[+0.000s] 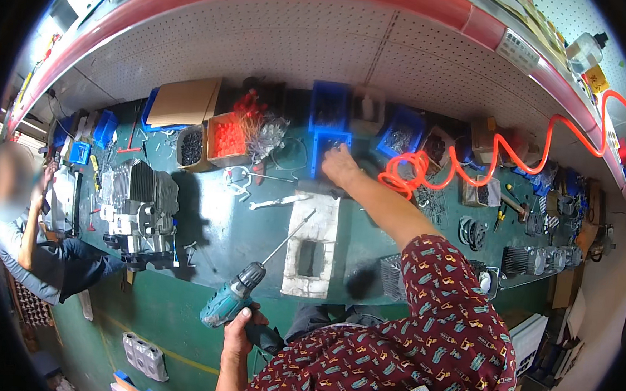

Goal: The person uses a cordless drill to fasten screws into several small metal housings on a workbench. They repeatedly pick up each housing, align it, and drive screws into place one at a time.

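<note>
My left hand [236, 332] is wrapped round the grip of a teal and black cordless drill [227, 303]. Its long thin bit [287, 237] slants up and to the right over a pale, worn block [313, 221] with a rectangular opening. At the far side of the bench, my right hand [339, 167] reaches into a small blue bin [319, 147]. Those fingers are curled together and partly hidden, and whatever they hold is too small to make out. A metal wrench [280, 201] lies left of the block's far end.
A finned engine block [140, 203] stands on the green bench [230, 258] at left. Boxes of red caps [228, 139] and dark parts [191, 147] line the back. An orange coiled hose [464, 177] hangs at right. Another person [30, 243] sits at far left.
</note>
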Available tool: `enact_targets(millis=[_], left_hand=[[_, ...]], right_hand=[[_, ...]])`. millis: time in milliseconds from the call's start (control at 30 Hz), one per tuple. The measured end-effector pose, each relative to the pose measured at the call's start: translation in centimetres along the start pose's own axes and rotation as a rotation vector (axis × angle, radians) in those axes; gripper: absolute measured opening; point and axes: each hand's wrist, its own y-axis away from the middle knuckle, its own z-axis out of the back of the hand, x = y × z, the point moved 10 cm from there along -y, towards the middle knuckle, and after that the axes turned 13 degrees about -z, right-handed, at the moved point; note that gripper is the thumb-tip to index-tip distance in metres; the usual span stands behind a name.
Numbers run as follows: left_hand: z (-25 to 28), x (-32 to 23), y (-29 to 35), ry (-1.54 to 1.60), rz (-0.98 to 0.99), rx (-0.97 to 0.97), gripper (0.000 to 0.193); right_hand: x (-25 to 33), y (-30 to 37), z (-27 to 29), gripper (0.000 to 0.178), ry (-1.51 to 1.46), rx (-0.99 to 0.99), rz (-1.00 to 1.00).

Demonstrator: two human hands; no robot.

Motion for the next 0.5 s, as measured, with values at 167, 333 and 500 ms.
enact_targets(millis=[167, 333, 500], left_hand=[[-0.1, -0.3, -1.1, -0.005, 0.015, 0.016, 0.049], [-0.6, -0.5, -2.2, 0.004, 0.028, 0.043, 0.05], [0.0, -0.3, -2.7, 0.032, 0.023, 0.061, 0.047]], right_hand=[[-0.5, -0.4, -1.3, 0.019, 0.007, 0.109, -0.073], [-0.9, -0.4, -1.4, 0.019, -0.026, 0.105, -0.062], [-0.7, -0.6, -1.6, 0.02, -0.014, 0.22, -0.079]])
